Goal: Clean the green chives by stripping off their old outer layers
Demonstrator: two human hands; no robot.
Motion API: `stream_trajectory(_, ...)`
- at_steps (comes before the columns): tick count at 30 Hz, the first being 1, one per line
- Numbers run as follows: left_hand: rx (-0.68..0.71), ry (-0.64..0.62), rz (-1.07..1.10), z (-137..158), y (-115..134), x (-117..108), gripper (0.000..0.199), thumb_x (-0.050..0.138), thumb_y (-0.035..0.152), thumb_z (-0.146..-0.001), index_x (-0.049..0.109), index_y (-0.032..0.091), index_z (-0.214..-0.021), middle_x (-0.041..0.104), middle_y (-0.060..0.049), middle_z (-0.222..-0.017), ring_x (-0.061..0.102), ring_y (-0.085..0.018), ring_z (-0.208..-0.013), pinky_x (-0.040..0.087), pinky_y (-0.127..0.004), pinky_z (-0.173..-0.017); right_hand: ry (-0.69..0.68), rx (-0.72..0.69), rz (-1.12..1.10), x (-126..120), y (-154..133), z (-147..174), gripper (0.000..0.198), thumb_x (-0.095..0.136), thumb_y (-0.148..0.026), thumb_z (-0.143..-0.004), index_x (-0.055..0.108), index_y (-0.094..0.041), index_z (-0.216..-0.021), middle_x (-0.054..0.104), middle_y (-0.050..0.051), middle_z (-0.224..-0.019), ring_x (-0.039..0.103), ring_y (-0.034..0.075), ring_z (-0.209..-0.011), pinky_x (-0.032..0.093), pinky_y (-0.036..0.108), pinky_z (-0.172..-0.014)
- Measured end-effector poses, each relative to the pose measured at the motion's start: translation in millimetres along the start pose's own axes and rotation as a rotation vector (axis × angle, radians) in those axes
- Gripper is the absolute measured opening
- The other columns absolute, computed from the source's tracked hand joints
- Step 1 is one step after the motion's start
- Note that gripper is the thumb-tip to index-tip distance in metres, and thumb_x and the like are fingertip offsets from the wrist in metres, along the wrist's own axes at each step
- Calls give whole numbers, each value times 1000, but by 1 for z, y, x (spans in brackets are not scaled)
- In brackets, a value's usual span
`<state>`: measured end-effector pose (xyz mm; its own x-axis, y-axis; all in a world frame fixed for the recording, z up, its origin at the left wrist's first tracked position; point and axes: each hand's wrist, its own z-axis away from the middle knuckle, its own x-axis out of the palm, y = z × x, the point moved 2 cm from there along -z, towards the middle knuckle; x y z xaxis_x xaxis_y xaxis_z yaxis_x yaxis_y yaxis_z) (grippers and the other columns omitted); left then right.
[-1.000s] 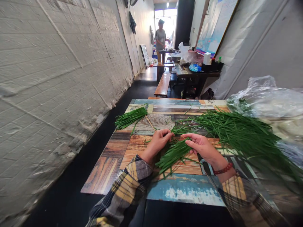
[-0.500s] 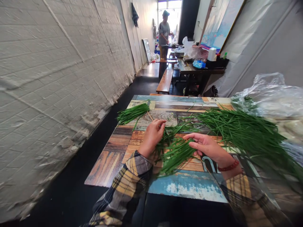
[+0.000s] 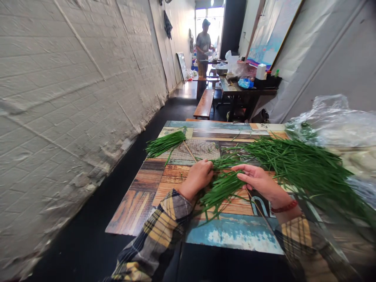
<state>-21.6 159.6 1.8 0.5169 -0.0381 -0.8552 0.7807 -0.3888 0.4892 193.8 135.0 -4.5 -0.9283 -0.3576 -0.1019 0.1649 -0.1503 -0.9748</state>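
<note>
My right hand [image 3: 257,181] pinches the upper end of a small bundle of green chives [image 3: 221,190] between thumb and fingers. A thin wooden skewer [image 3: 261,211] runs from beneath that hand toward the table's front edge. Curled, my left hand [image 3: 199,176] is closed at the bundle's left side, on the chive stalks; its fingertips are partly hidden. Beyond it lies a neat bunch of chives [image 3: 166,143], with a second wooden skewer [image 3: 189,150] reaching from it toward my left hand. A large loose heap of chives [image 3: 302,164] covers the right side.
Everything lies on a patchwork-patterned table [image 3: 141,196]. Clear plastic bags [image 3: 335,121] sit at its right back. Farther off are a bench [image 3: 205,103], a cluttered second table [image 3: 235,88] and a standing person [image 3: 203,45]. A white brick-patterned wall [image 3: 73,98] runs along the left.
My left hand has moved right and slightly down, onto the chives near my right hand. More of the left skewer shows. My right hand has barely moved.
</note>
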Motion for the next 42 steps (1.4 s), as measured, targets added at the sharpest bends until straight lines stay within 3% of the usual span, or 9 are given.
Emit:
stream_trajectory(6, -107, 265, 691, -12, -10, -2, 27, 54, 23, -81, 60, 14, -106, 64, -7, -101, 59, -13, -77, 47, -25, -72, 59, -25, -86, -6, 6, -2, 44, 69, -44, -74, 61, -21, -110, 48, -7, -64, 40, 3, -41, 47, 23, -50)
stream_trajectory(13, -225, 470, 594, -11, -30, -18, 19, 54, 21, -80, 65, 14, -94, 65, -8, -94, 59, -16, -84, 45, -26, -72, 23, -20, -52, -8, 6, 1, 41, 68, -44, -75, 62, -23, -110, 50, -6, -66, 41, 4, -42, 48, 23, -51)
stream_trajectory(16, -193, 420, 444, -9, -28, -20, 14, 53, 21, -80, 65, 15, -82, 64, -6, -83, 57, -15, -78, 43, -26, -69, 21, -11, -42, -8, 4, 2, 42, 67, -46, -75, 62, -23, -110, 50, -6, -67, 40, 4, -43, 48, 24, -51)
stream_trajectory(23, 2, 43, 92, 3, -13, -19, 12, 57, 25, -78, 62, 17, -70, 59, -2, -70, 52, -14, -65, 37, -25, -62, -37, -17, 40, -6, 0, 5, 42, 65, -47, -78, 61, -21, -111, 50, -6, -62, 43, 5, -43, 44, 21, -47)
stream_trajectory(28, 37, -107, -50, 15, -10, -21, 24, 74, 31, -63, 61, 19, -79, 59, -4, -80, 54, -19, -76, 39, -27, -69, -62, -11, 39, -4, 0, 6, 44, 65, -48, -78, 61, -21, -112, 54, -4, -66, 44, 5, -44, 44, 21, -45)
stream_trajectory(31, 68, -151, -38, 15, -9, -14, 13, 67, 22, -68, 60, 19, -78, 59, -4, -82, 54, -18, -78, 40, -26, -71, -67, -1, 40, -4, -2, 7, 44, 65, -48, -77, 62, -21, -111, 51, -5, -63, 44, 5, -43, 45, 21, -47)
stream_trajectory(33, 58, -120, 34, 9, -7, -8, 3, 59, 16, -72, 58, 19, -72, 58, -3, -76, 53, -17, -74, 40, -26, -69, -46, 0, 32, -5, -3, 8, 44, 66, -47, -77, 61, -21, -112, 50, -5, -64, 44, 5, -44, 45, 21, -47)
stream_trajectory(38, -115, 189, 475, -6, -9, -7, 11, 54, 22, -78, 61, 15, -73, 60, -2, -69, 54, -14, -66, 41, -23, -62, 52, -14, -55, -12, 1, 8, 41, 67, -44, -77, 61, -23, -112, 54, -2, -72, 42, 5, -44, 44, 23, -47)
stream_trajectory(42, -217, 242, 733, -9, -21, -16, 18, 52, 25, -80, 65, 13, -86, 66, -4, -77, 59, -13, -68, 44, -23, -63, 49, -10, -91, -14, 2, 8, 36, 67, -40, -77, 63, -23, -109, 53, -3, -69, 43, 5, -44, 42, 21, -46)
